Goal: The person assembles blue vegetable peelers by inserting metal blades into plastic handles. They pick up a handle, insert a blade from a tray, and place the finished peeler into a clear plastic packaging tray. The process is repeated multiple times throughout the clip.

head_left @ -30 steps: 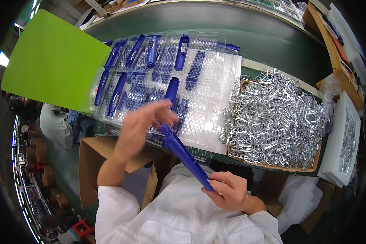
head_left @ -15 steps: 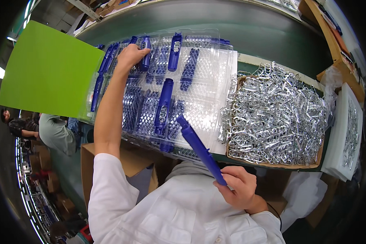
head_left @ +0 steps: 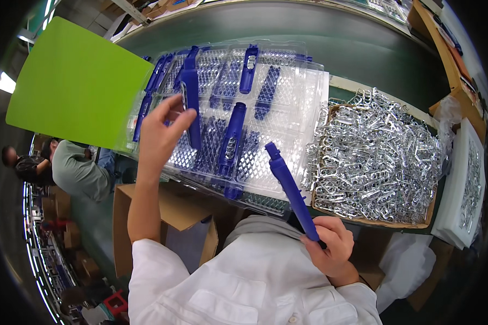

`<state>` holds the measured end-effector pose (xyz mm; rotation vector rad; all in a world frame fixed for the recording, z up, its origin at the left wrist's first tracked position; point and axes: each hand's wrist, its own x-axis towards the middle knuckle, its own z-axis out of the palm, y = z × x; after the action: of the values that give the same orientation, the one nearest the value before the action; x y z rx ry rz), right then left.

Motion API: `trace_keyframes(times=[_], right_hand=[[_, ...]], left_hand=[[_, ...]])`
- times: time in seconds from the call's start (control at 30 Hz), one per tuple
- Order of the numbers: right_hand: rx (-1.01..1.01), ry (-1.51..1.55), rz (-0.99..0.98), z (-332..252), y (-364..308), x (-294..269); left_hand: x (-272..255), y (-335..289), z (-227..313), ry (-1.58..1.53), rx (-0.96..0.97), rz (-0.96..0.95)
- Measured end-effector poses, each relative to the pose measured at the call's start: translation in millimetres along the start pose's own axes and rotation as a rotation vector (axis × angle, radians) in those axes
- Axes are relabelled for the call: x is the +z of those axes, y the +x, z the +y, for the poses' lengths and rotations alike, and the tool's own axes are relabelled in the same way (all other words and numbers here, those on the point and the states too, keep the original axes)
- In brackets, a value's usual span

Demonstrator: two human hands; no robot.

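Note:
My left hand [head_left: 165, 130] is over the left part of a clear plastic tray [head_left: 279, 127], its thumb and fingers closed on a long blue plastic part [head_left: 192, 103]. That part stands tilted above the tray's pockets. Nearer my body, my right hand [head_left: 331, 246] grips the lower end of another slim blue plastic part [head_left: 293, 189], which points up and to the left. Further blue parts lie in the tray, among them one with a metal clip [head_left: 249, 67] at the back and one in the front row [head_left: 233, 141].
Right of the tray, a cardboard box [head_left: 431, 214] is heaped with shiny metal clips [head_left: 377, 157]. A bright green sheet [head_left: 76, 86] rises at the left. White foam sheets [head_left: 461, 184] stand at the far right. Below the table edge is an open carton [head_left: 187, 211]. Another person [head_left: 84, 170] sits at left.
My left hand has come nearer to me, lifting the blue part out of its place in the tray. My right hand still holds its blue part. The whole view has shifted slightly.

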<state>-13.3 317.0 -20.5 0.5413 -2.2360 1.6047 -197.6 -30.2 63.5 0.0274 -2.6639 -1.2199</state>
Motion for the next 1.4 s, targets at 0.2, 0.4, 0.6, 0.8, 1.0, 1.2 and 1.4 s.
trace_keyframes(times=[0.2,0.4,0.6,0.8,1.0,1.2,1.4], right_hand=[[0.007,0.003,-0.014,-4.3,-3.9,1.0],[-0.003,0.011,-0.009,-9.5,-7.4,-0.1],[-0.003,0.001,0.013,-9.5,-10.3,-0.9],[0.038,0.003,0.024,-12.9,-9.9,0.7],[0.073,-0.026,0.046,-15.6,-5.7,3.6],[0.087,-0.051,0.057,-11.4,-7.8,-4.2],[0.102,-0.055,0.069,-1.9,-9.4,-5.7]], left_hand=[[-6.8,-55.9,9.1,-0.070,-0.035,-0.036],[-4.8,-64.7,17.0,-0.128,-0.034,-0.019],[-0.4,-54.6,13.6,-0.116,-0.021,-0.044],[7.9,21.6,2.8,0.231,0.091,-0.062],[58.9,124.7,-25.2,0.910,0.206,-0.207],[95.6,137.2,-22.9,1.057,0.360,-0.103],[143.6,140.4,-0.7,0.771,0.399,-0.199]])
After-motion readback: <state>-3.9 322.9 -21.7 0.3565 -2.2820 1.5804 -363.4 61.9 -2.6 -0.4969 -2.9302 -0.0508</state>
